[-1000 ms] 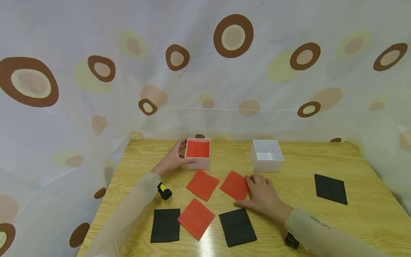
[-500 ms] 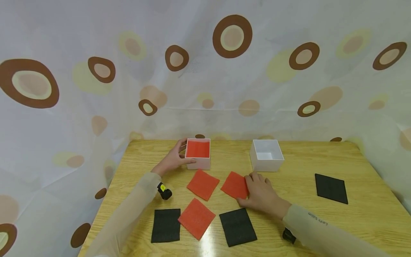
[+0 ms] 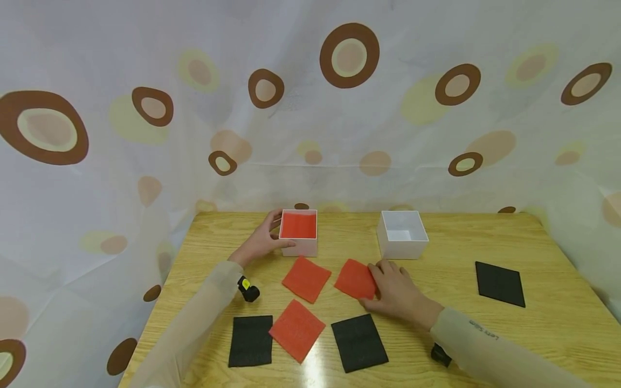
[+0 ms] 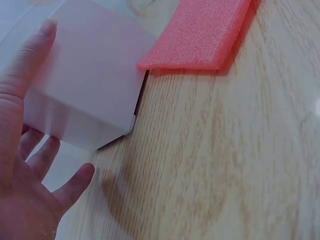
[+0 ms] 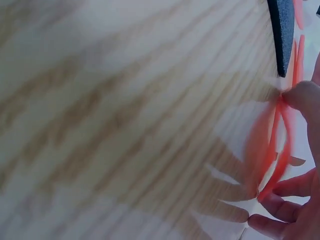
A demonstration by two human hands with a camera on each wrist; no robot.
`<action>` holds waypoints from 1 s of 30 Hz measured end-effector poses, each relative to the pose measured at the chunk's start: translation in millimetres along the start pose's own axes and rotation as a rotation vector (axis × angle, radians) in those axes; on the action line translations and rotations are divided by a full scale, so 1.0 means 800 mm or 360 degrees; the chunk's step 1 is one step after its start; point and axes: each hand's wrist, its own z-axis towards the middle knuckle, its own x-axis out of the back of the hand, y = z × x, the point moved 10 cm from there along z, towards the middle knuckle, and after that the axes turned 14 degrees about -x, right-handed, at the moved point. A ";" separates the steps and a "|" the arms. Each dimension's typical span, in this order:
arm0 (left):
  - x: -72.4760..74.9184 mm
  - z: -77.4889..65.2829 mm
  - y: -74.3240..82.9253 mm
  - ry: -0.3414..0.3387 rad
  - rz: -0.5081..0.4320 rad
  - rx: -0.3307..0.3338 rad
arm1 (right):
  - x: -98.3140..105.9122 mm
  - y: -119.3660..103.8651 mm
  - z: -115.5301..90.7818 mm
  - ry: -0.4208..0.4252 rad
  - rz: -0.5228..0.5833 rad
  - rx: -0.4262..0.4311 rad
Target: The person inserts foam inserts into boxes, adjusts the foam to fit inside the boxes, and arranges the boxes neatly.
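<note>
We find the held red square [image 3: 354, 279] at the middle of the tabletop [image 3: 456, 258], pinched at its edges between the thumb and fingers of the right hand [image 3: 395, 288]. In the right wrist view the sheet bows between thumb and fingertips; we cannot tell whether it touches the wood.

The left hand [image 3: 263, 237] grips the left white box [image 3: 306, 248], its thumb laid across the near face and its fingers around the left side. We note that the two hands are well apart. A boxed red square [image 3: 298, 225] lies inside this container.

Just in front of the box we record a second red square [image 3: 306, 279], flat and near the held one; we cannot tell whether its far corner touches the box. Nearer the person lies a third red square [image 3: 297, 331], its left corner meeting the edge of the left black square [image 3: 250, 341]. The middle black square [image 3: 359, 343] lies to its right, nearer the person than the right hand.

The right white box [image 3: 404, 248] stands upright beyond the right hand, its inner floor visible. We observe the far black square [image 3: 500, 284] well apart at the right. A spotted cloth [image 3: 291, 134] hangs behind everything.
</note>
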 end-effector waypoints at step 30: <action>0.000 0.001 -0.003 0.0002 -0.0006 0.0001 | 0.004 0.006 0.000 0.0054 0.0050 -0.0013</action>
